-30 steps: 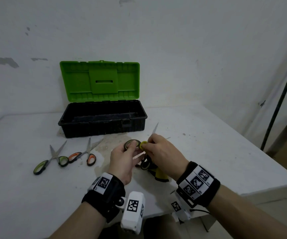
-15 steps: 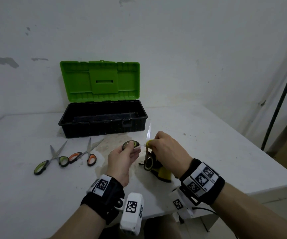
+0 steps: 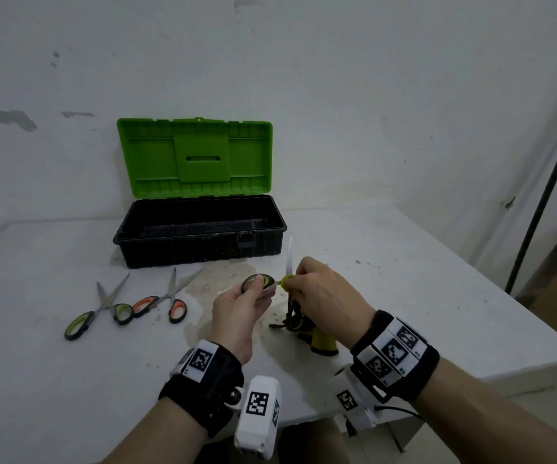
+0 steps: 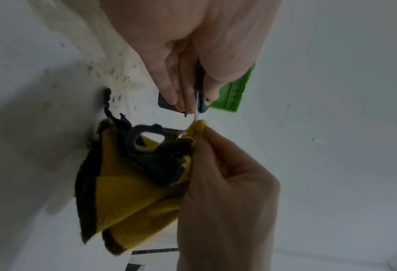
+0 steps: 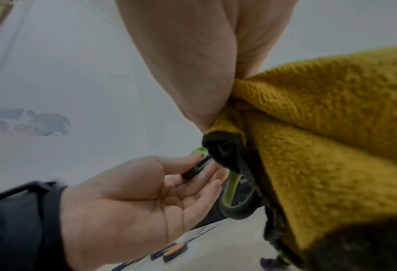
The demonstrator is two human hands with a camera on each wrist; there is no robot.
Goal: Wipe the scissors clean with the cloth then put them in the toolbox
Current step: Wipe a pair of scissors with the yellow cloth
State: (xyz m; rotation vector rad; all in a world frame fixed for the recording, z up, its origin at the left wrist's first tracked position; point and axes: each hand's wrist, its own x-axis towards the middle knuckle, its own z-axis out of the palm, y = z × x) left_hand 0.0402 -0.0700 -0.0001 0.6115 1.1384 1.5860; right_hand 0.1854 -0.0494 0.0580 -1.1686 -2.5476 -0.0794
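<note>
Both hands hold the green-and-black-handled steel scissors (image 3: 272,279) above the tabletop (image 3: 404,279): left hand (image 3: 240,313) pinching one handle loop, right hand (image 3: 324,296) clamping the yellow-and-black terry cloth (image 4: 135,183) at the blade's base, tip pointing toward the open black-and-green plastic toolbox (image 3: 200,236).

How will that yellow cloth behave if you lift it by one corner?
Probably floppy: the yellow cloth hangs in loose folds from the right hand. Likely light, since a fingertip pinch holds it. Its fuzzy pile suggests little slip.
</note>
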